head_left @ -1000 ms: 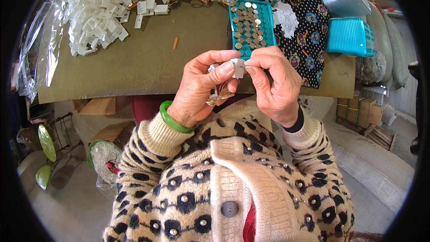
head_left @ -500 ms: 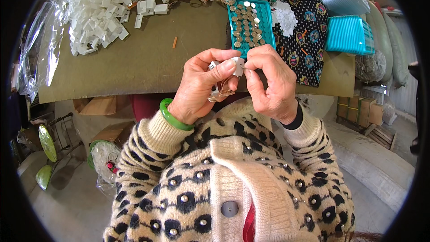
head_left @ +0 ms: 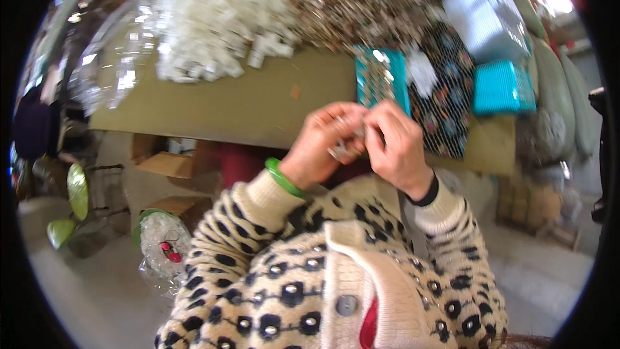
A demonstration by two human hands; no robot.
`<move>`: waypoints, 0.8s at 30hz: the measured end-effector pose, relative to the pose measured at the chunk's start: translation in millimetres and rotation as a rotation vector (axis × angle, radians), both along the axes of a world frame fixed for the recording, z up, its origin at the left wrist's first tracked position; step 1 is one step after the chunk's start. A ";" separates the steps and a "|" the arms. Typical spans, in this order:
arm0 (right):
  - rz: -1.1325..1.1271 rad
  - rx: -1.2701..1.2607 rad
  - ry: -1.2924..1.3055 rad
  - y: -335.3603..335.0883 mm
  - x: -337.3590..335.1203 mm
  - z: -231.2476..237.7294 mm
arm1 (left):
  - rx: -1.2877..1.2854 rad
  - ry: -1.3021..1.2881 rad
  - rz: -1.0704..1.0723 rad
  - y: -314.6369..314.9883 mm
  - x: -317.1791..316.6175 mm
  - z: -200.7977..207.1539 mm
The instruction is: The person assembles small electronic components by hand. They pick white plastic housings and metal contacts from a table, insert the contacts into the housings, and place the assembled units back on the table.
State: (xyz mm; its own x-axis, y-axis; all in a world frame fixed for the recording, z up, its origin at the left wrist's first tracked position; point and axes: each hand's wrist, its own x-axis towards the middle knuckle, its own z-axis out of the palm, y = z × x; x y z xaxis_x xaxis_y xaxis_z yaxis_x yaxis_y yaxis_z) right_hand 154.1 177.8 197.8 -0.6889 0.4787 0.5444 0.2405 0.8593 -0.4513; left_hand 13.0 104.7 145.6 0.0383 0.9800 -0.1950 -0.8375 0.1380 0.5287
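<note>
Over the table's near edge, my left hand [head_left: 328,141] is closed around a small white plastic case with thin wire [head_left: 338,150], which is blurred and mostly hidden by fingers. My right hand [head_left: 397,148] meets it from the other side, thumb and forefinger pinched at the case's edge; whatever is between those fingertips is too small and smeared to make out. Just beyond the hands lies a teal tray [head_left: 400,90] holding rows of small round metal discs [head_left: 381,76].
White plastic cases [head_left: 206,26] are heaped at the far left, beside a tangle of thin wire [head_left: 368,0]. Right of the tray are a patterned dark cloth [head_left: 445,113], white pieces [head_left: 422,72] and stacked teal trays [head_left: 504,87]. A small orange strip [head_left: 295,92] lies on the table [head_left: 226,106].
The whole view has shifted and blurred, so the table sits lower and further right. My hands have drawn closer together at the case, and the right fingertips now overlap it.
</note>
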 end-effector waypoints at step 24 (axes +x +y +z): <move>-0.183 -0.021 0.002 -1.1 47.6 -10.3 | -0.187 2.370 0.527 -49.3 -369.8 77.6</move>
